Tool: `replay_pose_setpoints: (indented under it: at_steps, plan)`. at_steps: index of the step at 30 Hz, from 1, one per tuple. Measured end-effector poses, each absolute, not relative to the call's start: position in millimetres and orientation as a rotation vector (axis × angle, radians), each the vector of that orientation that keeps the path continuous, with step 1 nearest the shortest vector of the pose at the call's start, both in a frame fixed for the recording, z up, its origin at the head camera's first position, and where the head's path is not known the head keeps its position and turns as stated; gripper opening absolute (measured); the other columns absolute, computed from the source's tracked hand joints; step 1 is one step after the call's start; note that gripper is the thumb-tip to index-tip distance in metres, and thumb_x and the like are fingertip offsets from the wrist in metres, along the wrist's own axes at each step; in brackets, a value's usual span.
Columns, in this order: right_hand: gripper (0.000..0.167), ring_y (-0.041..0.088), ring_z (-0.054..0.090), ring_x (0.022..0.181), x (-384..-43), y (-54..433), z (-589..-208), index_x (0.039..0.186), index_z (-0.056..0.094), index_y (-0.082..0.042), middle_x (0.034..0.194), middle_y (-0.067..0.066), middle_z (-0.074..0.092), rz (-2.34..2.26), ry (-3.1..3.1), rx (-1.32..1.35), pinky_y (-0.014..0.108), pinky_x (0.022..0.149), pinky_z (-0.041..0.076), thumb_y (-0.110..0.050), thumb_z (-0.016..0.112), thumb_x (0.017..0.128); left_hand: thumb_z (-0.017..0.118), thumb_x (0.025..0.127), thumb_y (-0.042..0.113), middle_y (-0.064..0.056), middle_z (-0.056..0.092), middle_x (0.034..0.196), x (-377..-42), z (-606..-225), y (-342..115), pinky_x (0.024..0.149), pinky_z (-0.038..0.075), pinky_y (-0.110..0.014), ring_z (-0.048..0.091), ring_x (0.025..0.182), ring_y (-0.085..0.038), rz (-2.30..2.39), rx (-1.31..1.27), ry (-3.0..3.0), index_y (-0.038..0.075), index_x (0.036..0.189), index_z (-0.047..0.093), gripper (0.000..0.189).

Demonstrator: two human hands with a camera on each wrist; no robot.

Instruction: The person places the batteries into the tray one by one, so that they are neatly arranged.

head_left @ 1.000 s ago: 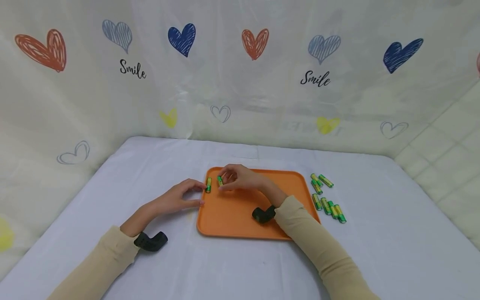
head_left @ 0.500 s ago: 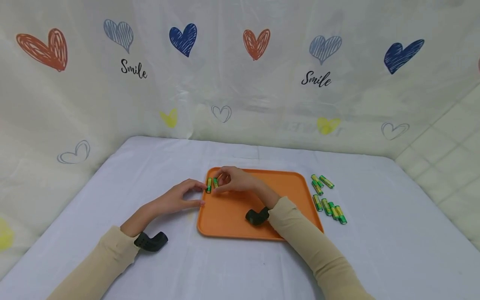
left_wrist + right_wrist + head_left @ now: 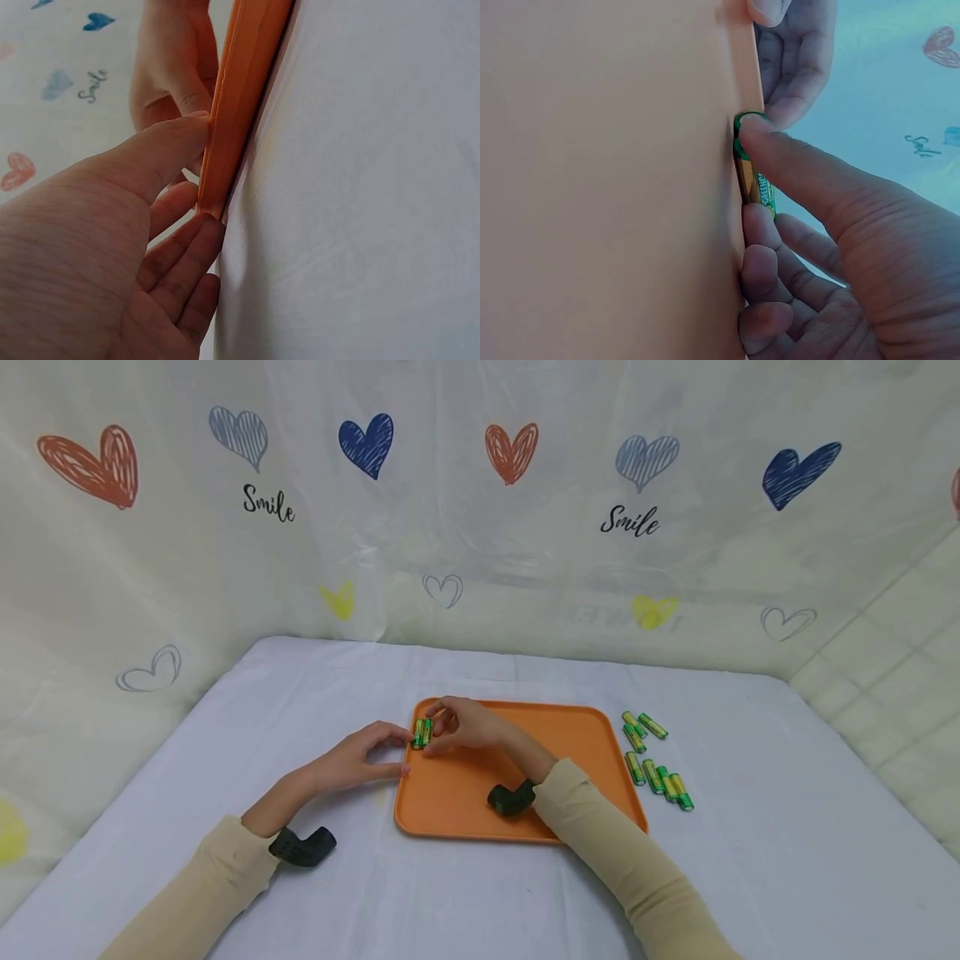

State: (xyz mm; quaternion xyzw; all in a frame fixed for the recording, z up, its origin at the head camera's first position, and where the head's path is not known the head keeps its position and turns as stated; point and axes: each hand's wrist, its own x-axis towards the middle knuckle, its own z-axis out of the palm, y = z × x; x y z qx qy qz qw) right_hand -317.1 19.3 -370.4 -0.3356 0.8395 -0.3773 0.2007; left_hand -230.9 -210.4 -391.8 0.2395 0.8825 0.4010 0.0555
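Two green-and-yellow AA batteries lie side by side at the far left corner of an orange tray (image 3: pixel 450 806). My right hand (image 3: pixel 472 727) pinches the right-hand battery (image 3: pixel 427 732) between thumb and fingers, close against the left-hand battery (image 3: pixel 417 734). In the right wrist view, the thumb (image 3: pixel 787 154) covers one end of the batteries, and lettering shows on a battery's side (image 3: pixel 763 187). My left hand (image 3: pixel 348 760) touches the tray's left edge with thumb and fingers spread along it. From the left wrist view, its fingertips (image 3: pixel 206 232) meet the tray's outer wall (image 3: pixel 240 82).
Right of the tray, several more batteries (image 3: pixel 651 774) lie loose on the white tablecloth (image 3: pixel 765 810), in two loose groups. A light curtain (image 3: pixel 450 527) printed with hearts hangs behind the table. Dark wrist-worn devices (image 3: pixel 302 847) sit at both cuffs.
My right hand has moved left with its battery, bringing it from a gap away to right beside the other one. The left hand has stayed at the tray's edge.
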Motion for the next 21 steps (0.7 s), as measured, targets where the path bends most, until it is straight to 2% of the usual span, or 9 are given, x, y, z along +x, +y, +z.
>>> replay_pose_setpoints:
  at_steps: [14,21]
  plan:
    - [0.047,0.014,0.053,0.081,-313.5,21.2,-370.5,0.123,0.057,-0.001,0.098,0.007,0.062,-1.024,2.340,-0.999,0.021,0.071,0.045,-0.014,0.079,0.084,0.074,0.089,0.030,-0.006,0.056,0.127,-231.4,-394.1,-211.9,0.107,0.037,-0.049,0.052,0.119,-0.024,1.219,0.726,2.669,0.009,0.130,0.056,0.049]
    - [0.052,0.016,0.056,0.088,-312.1,23.6,-370.2,0.128,0.054,0.001,0.103,0.008,0.064,-1.071,2.320,-0.985,0.022,0.079,0.048,-0.013,0.078,0.084,0.073,0.089,0.032,-0.006,0.056,0.126,-231.3,-394.2,-214.5,0.107,0.037,-0.049,0.053,0.119,-0.025,1.214,0.733,2.674,0.010,0.130,0.056,0.050]
